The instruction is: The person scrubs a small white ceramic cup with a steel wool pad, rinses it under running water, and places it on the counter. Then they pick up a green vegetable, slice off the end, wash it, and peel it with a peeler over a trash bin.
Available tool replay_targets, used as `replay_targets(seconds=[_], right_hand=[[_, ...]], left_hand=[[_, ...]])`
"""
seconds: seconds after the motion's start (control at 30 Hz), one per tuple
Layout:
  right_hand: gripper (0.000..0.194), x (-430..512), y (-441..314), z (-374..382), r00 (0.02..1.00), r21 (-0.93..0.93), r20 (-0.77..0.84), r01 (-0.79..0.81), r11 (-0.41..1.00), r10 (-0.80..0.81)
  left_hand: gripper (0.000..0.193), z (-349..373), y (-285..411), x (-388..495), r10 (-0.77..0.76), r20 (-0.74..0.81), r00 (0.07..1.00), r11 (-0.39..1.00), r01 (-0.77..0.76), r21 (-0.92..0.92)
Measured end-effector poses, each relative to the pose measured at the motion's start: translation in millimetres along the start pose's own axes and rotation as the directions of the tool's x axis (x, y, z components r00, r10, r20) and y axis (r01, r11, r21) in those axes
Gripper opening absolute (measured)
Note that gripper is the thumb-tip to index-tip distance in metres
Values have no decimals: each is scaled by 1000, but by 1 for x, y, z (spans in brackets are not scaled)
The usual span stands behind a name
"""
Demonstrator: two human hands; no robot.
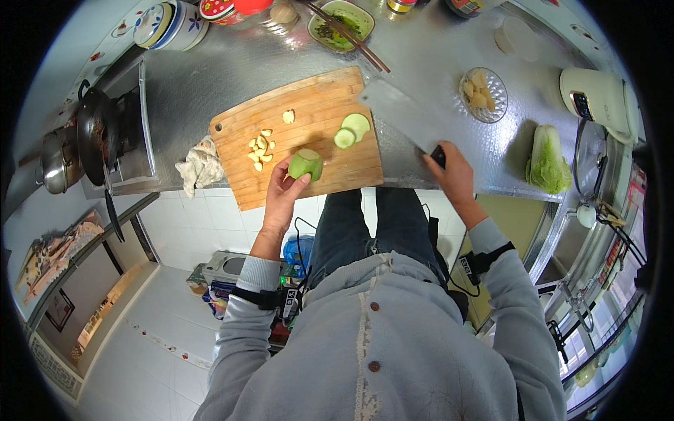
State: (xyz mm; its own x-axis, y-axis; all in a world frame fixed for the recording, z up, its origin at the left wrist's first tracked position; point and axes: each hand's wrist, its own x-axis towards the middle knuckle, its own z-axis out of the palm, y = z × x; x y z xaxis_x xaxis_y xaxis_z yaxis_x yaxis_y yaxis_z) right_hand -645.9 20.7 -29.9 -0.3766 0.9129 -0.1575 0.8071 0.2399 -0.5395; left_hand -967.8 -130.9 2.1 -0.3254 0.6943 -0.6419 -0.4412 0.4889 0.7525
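My left hand holds a cut piece of green vegetable, maybe a radish, above the front of a wooden cutting board. Its pale cut end faces up. In my right hand is the black handle of a cleaver. The wide blade points up and left over the steel counter, its far corner close to the board's right edge. Two pale green slices lie overlapping on the board's right side. Peeled garlic cloves, several of them, are scattered on the left, with a whitish garlic piece farther back.
Left of the board a crumpled cloth hangs over the counter edge; a wok sits beyond. Chopsticks rest across a sauce dish at the back. To the right are a glass bowl of pale chunks, a napa cabbage and a cream appliance.
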Motion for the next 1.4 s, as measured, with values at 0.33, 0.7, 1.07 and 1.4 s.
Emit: replay_targets(seconds=[0.33,0.7,1.07,1.4], right_hand=[[54,37,-43,9,941,-82,-151,294,952,-303],[44,76,-141,74,951,-245,309,63,967,17],[27,-8,-70,79,954,390,124,-300,871,273],[33,-305,82,86,541,752,108,-593,287,834]], left_hand=[[62,13,30,-19,177,136,975,984,-179,4],[55,13,66,-40,292,239,926,956,-286,-61],[48,63,72,-18,25,502,865,995,29,-100],[50,158,14,-63,-252,727,638,967,131,220]])
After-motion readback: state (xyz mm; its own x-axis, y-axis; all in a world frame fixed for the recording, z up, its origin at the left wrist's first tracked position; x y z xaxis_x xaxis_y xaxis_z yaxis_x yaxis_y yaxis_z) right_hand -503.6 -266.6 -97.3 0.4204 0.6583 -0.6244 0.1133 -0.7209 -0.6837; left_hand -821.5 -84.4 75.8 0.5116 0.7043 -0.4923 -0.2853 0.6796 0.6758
